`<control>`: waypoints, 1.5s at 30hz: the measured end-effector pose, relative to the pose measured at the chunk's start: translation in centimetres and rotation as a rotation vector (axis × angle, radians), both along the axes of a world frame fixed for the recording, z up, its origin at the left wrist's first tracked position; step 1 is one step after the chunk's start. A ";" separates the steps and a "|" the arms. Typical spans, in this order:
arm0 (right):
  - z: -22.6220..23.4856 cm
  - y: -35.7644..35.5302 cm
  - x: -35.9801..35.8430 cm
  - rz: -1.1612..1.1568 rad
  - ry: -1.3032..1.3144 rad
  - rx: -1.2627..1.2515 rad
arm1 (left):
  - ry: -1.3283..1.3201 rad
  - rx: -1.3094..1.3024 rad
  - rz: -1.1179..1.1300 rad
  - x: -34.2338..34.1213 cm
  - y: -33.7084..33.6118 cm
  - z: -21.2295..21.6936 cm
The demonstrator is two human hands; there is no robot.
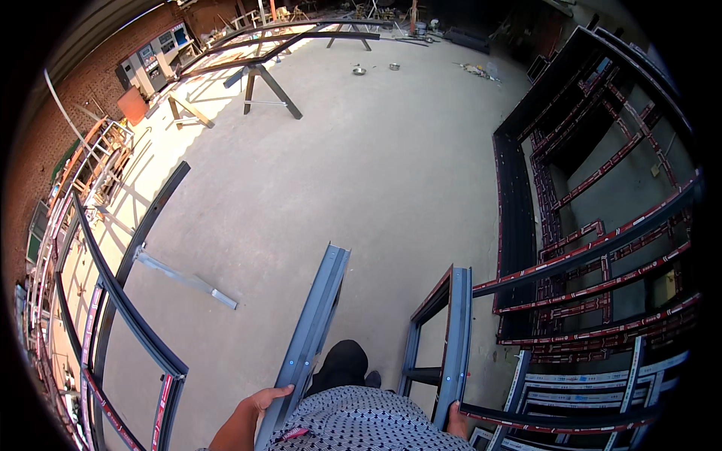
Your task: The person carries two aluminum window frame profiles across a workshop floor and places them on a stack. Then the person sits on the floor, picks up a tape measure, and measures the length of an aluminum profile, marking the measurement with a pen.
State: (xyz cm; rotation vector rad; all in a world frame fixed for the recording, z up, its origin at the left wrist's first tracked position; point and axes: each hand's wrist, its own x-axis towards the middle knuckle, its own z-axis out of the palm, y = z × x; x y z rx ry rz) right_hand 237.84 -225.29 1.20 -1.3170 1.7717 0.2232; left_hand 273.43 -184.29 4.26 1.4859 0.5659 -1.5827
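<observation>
Since you seem to be steadying or carrying, the next move likely calls for even support on both sides. Your left hand [267, 397] is clamped on the grey profile [312, 323], its long axis running forward and slightly rightward beyond those fingers. The grey frame [455, 338] points forward from your right hand [456, 421], whose finger closure I cannot tell.
</observation>
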 end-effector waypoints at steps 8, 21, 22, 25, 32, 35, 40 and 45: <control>-5.6 -16.2 12.9 0.207 -0.008 0.008 | 0.136 0.013 0.056 20.5 -19.7 -3.2; 1.6 -43.7 44.2 -0.080 -0.016 0.012 | -0.006 0.146 -0.122 51.3 -55.0 2.6; 1.8 -46.2 46.5 -0.101 -0.005 0.051 | -0.020 0.155 -0.122 53.2 -57.8 2.5; -1.5 -54.0 51.5 -0.025 0.078 0.041 | -0.051 0.183 -0.113 58.3 -66.4 2.4; 2.1 -71.1 65.8 -0.065 0.051 0.060 | -0.053 0.228 -0.036 71.6 -81.7 7.2; 3.2 -78.8 71.4 -0.111 0.095 0.098 | -0.010 0.208 -0.026 78.1 -88.8 8.7; 8.9 -89.6 85.6 -0.012 0.151 0.241 | 0.058 0.043 0.026 90.8 -95.9 1.2; -5.7 -95.6 87.7 -0.085 0.110 -0.349 | 0.114 -0.022 -0.054 103.4 -108.1 -5.6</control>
